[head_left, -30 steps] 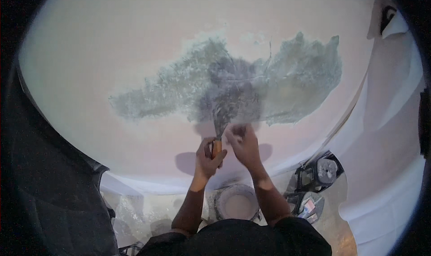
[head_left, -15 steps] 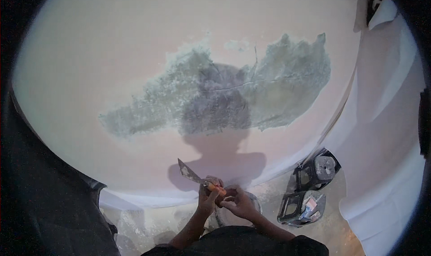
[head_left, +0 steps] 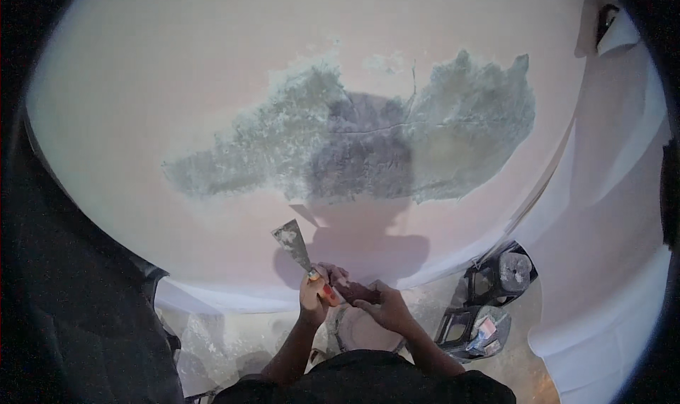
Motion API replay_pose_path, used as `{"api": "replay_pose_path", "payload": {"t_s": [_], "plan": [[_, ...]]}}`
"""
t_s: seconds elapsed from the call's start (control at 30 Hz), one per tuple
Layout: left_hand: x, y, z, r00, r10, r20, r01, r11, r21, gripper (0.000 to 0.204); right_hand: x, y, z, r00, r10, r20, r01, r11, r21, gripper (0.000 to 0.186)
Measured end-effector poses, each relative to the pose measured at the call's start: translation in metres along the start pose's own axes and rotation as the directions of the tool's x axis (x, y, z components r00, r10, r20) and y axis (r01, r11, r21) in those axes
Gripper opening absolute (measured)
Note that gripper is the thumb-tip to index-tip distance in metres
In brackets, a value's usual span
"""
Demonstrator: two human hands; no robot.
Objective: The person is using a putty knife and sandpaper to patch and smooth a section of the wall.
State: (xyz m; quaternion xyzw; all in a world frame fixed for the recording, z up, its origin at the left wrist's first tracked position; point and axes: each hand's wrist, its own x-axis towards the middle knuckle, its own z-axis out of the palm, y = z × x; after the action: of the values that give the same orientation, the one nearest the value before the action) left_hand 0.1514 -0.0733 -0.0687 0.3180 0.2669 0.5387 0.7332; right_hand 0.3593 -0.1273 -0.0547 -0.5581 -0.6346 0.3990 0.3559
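A putty knife [head_left: 292,242] with a broad, pale-smeared metal blade and an orange handle points up and to the left. My left hand [head_left: 312,303] is closed round its handle. Between my hands is a dark reddish-brown, elongated piece [head_left: 356,291], whose kind I cannot make out. My right hand [head_left: 389,310] grips its right end, while fingers of my left hand lie by the other end. Ahead stands a pale pink wall [head_left: 212,85] with a large, ragged grey patch [head_left: 467,149] and a thin crack running across it. My shadow falls over the patch.
Below my hands stands a round bucket [head_left: 367,331], partly hidden by my body. Two dark stools [head_left: 513,271] are at the right, the nearer one [head_left: 489,333] bearing small packets. White sheeting [head_left: 609,262] hangs on the right; dark cloth [head_left: 78,298] covers the left.
The putty knife's blade has risen and turned its broad face toward me. My hands have moved slightly apart, showing more of the reddish-brown piece. The view has shifted a little.
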Motion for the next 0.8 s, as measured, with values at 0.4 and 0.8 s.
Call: {"api": "replay_pose_path", "payload": {"t_s": [0.4, 0.8], "plan": [[-0.022, 0.050, 0.061, 0.999, 0.024, 0.041, -0.048, 0.444, 0.895, 0.033, 0.006, -0.012, -0.024, 0.867, -0.499, -0.013, 0.474, 0.815, 0.334, 0.028], [-0.019, 0.045, 0.031, 0.957, 0.291, 0.005, -0.217, 0.703, 0.677, 0.028, 0.033, -0.072, 0.003, 0.954, -0.180, -0.240, 0.224, 0.960, 0.169, 0.022]]}}
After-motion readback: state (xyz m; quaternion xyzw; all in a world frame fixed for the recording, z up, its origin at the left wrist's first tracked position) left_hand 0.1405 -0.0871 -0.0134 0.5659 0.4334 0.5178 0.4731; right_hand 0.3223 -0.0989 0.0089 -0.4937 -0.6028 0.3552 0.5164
